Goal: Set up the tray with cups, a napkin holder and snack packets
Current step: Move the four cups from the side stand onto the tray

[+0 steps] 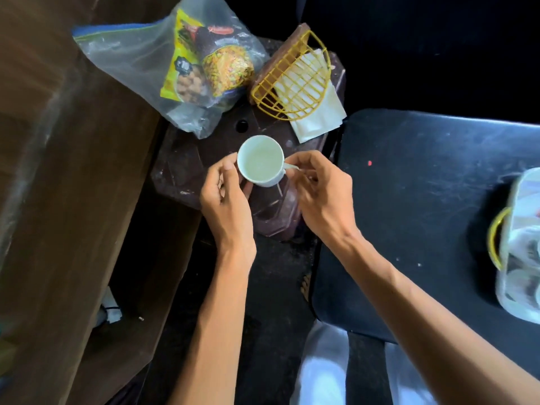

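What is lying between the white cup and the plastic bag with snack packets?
In the head view, only the bare brown surface with one small round hole lies between the cup and the plastic bag; no other thing is there.

Bare forearms (222,302), whitish garment (321,372) lower down

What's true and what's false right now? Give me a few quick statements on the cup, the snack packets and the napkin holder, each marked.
1. The left hand and right hand both hold the white cup. True.
2. The cup is full of dark coffee. False: its inside looks pale, with nothing dark in it.
3. The snack packets sit inside a clear plastic bag. True.
4. The napkin holder is blue and empty. False: it is yellow wire with white napkins in it.
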### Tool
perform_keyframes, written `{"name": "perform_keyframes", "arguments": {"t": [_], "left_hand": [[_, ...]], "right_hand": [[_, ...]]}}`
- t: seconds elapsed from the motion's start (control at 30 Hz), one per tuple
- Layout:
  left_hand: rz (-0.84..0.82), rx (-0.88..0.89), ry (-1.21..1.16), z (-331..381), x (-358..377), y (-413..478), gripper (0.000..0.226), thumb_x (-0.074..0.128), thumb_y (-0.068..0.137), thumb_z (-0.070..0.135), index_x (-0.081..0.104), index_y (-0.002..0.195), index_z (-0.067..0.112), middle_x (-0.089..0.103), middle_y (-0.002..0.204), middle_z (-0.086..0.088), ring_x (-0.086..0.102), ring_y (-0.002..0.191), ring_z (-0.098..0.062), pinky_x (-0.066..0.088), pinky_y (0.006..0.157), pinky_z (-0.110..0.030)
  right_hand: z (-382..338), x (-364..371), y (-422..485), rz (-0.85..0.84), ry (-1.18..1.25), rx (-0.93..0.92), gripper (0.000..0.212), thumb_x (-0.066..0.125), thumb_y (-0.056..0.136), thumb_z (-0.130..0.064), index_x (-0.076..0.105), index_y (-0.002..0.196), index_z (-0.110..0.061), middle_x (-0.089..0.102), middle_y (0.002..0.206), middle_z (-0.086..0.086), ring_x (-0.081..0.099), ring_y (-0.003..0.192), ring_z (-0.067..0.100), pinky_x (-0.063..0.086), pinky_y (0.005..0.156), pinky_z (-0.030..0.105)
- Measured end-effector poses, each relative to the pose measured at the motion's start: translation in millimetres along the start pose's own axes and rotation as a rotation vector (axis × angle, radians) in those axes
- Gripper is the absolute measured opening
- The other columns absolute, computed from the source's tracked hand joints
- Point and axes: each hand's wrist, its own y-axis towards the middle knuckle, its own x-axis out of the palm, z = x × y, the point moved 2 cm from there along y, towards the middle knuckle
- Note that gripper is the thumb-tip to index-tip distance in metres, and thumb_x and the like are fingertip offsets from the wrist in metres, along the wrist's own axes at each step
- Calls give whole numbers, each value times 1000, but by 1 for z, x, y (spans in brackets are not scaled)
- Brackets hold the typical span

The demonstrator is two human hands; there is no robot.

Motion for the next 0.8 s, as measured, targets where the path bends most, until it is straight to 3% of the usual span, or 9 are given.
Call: {"name": "perform_keyframes", "arguments": {"t": [0.13,0.33,0.53,0.7,0.8], "left_hand": [[-57,-63,-55,-12,34,-79,24,48,107,15,69,115,8,75,113,-4,71,112,-12,61,92,-29],[-247,-110,-44,-38,111,-203,19,55,102,17,70,109,7,77,107,-1,73,103,-9,59,96,-41],[-614,-255,39,-51,197,-284,25,53,106,22,74,114,14,77,118,-5,73,110,-13,59,99,-50],[-619,-310,40,-56,231,-300,26,53,105,19,71,117,5,76,115,-7,72,101,-1,62,94,-39],[-618,-310,61,-61,238,-301,26,53,105,20,72,117,7,76,112,-1,73,107,-6,62,93,-35]], "right_hand": [[8,-80,-36,78,-1,11,7,66,95,-8,70,99,-12,73,91,-11,68,86,-5,46,72,4],[35,-231,-87,195,-108,121,10,72,90,-11,69,91,-20,73,85,-16,66,72,-6,47,63,8],[69,-378,-123,406,-185,197,18,71,90,-6,69,91,-24,73,87,-13,66,74,-10,47,67,4],[110,-446,-129,516,-174,260,10,68,93,-8,69,97,-16,73,90,-1,67,79,3,54,80,18],[133,-463,-123,523,-176,262,12,68,92,-7,68,97,-18,72,91,-3,66,79,0,53,78,11]]}}
